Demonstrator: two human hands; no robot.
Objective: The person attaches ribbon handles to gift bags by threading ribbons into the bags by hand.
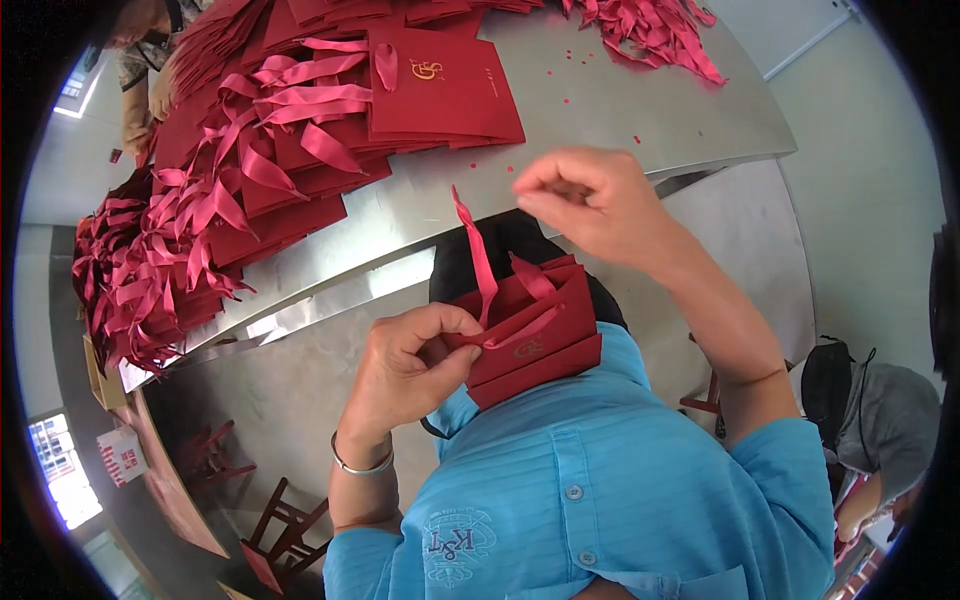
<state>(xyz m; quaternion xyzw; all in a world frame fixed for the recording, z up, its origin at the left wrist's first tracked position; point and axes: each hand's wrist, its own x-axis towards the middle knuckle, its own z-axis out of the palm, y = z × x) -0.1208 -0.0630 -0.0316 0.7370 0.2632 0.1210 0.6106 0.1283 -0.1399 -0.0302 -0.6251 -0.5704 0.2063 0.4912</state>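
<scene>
A red paper bag [540,365] sits mid-frame, against the person's lap. One pink strap [538,325] lies across its front and looks fitted, while a long ribbon end [475,245] stands loose above its left side, so that part appears unfinished. The left hand [408,362] pinches the bag's upper left edge beside the ribbon's base. The right hand [592,200], apart from the bag, curls its fingers above it; whether it holds anything cannot be told. At upper left, stacked bags [445,105] on the metal table [590,130] mostly show ribbons; loose ribbons [655,40], seemingly unused, lie heaped at upper right.
</scene>
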